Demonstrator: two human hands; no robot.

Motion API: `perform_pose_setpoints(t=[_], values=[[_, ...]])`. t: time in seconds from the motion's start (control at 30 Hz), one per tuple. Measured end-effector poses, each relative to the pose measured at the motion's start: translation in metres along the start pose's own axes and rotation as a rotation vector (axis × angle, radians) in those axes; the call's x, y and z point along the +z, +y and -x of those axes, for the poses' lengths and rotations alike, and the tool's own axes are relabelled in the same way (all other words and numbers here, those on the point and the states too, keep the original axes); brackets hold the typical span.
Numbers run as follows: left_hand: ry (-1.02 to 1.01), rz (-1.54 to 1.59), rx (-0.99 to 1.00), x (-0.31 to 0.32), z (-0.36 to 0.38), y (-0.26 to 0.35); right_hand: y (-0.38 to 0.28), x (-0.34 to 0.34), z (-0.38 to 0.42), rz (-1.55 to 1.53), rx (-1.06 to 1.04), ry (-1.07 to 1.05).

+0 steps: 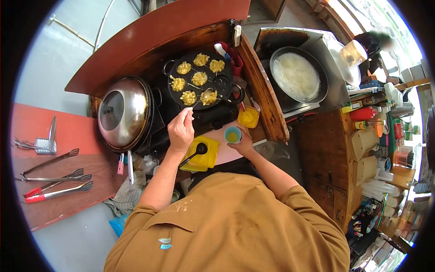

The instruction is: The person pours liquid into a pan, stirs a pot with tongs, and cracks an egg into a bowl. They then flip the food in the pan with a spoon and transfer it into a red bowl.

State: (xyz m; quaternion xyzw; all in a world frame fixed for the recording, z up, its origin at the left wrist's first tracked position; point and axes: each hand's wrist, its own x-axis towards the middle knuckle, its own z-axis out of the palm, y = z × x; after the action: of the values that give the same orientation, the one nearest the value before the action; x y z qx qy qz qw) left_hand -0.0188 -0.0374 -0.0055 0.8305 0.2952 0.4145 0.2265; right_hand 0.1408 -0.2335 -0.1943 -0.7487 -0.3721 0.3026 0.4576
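Observation:
My left hand (181, 129) is pinched closed on the thin handle of a metal spoon (207, 94). The spoon's bowl sits over the front part of a dark round pan with wells (186, 72). Lumpy yellow portions (199, 78), which look like corn kernels, fill several wells; one well (222, 83) at the right looks dark. A light blue cup (233, 134) with yellowish liquid inside is in my right hand (243, 146), whose fingers wrap round it. Between my forearms, a black ladle (200, 148) rests in a yellow container (209, 159). Another yellow tub (248, 119) stands beyond the cup.
Left of the pan is a large lidded wok (123, 113). Tongs (59, 191) and a grater (45, 144) lie on the left board (88, 167). A wooden partition (265, 90) separates the pan from a wok of pale bubbling liquid (297, 76). Another person (369, 43) is at far right.

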Motion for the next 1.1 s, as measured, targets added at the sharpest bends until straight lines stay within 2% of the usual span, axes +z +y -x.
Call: perform_pose_setpoints(t=[0.17,0.43,0.57,0.77,0.87,1.1], values=[[-0.010,-0.034,0.132,0.001,-0.004,-0.003,0.001,0.003,0.001,-0.024,-0.002,-0.007],[-0.062,-0.055,0.159,0.024,-0.010,-0.007,0.008,0.008,0.003,-0.054,-0.027,-0.005],[-0.055,-0.118,0.186,0.025,-0.009,-0.007,0.005,0.004,0.005,-0.022,0.030,-0.011],[-0.073,-0.114,0.110,0.008,0.000,-0.014,0.013,-0.005,0.016,0.062,0.140,-0.043],[-0.057,-0.068,0.011,-0.003,0.003,-0.015,0.018,-0.008,0.021,0.047,0.177,-0.053],[-0.034,-0.035,0.087,0.011,-0.003,-0.017,0.020,-0.010,0.029,-0.023,0.218,-0.016]])
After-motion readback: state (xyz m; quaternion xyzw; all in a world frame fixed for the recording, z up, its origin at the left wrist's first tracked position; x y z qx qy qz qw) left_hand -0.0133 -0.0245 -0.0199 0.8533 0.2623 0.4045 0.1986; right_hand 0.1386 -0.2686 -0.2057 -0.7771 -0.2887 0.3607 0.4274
